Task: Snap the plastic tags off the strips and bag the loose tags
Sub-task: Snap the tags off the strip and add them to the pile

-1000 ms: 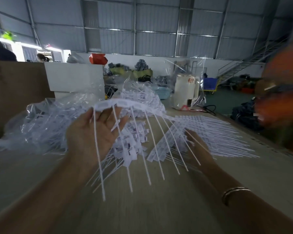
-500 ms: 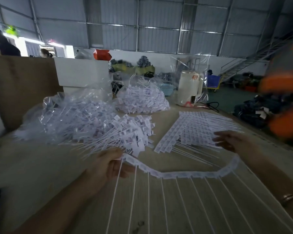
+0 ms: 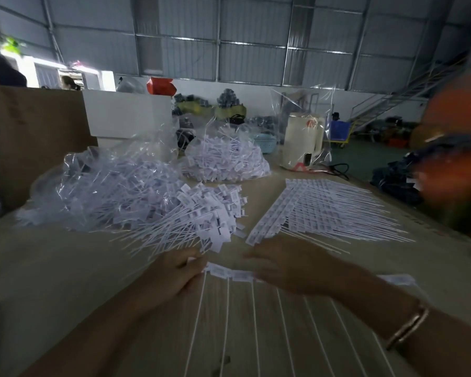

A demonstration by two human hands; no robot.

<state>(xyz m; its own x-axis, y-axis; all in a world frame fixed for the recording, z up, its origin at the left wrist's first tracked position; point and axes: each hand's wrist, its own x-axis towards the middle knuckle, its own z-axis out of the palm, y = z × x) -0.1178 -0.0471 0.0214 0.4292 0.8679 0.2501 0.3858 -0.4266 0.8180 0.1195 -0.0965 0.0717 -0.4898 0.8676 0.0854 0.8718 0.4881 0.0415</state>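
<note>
A white strip of joined plastic tags [image 3: 233, 274] lies across the table in front of me, its thin tails running toward me. My left hand [image 3: 174, 276] grips the strip's left end. My right hand [image 3: 291, 268] holds the strip a short way to the right, fingers over the tag heads. Loose tags [image 3: 210, 213] are heaped just beyond my hands, spilling from a clear bag [image 3: 106, 186]. A stack of whole strips [image 3: 318, 210] lies to the right. A second clear bag of tags [image 3: 226, 161] sits further back.
A white kettle [image 3: 302, 140] wrapped in clear plastic stands at the back right with a black cable. A cardboard wall [image 3: 25, 137] and a white box [image 3: 125, 115] bound the left. A blurred orange and dark shape [image 3: 452, 148] fills the right edge.
My right hand has moved left along the strip, close to my left hand. The strip now lies straighter and lower on the table than half a second ago.
</note>
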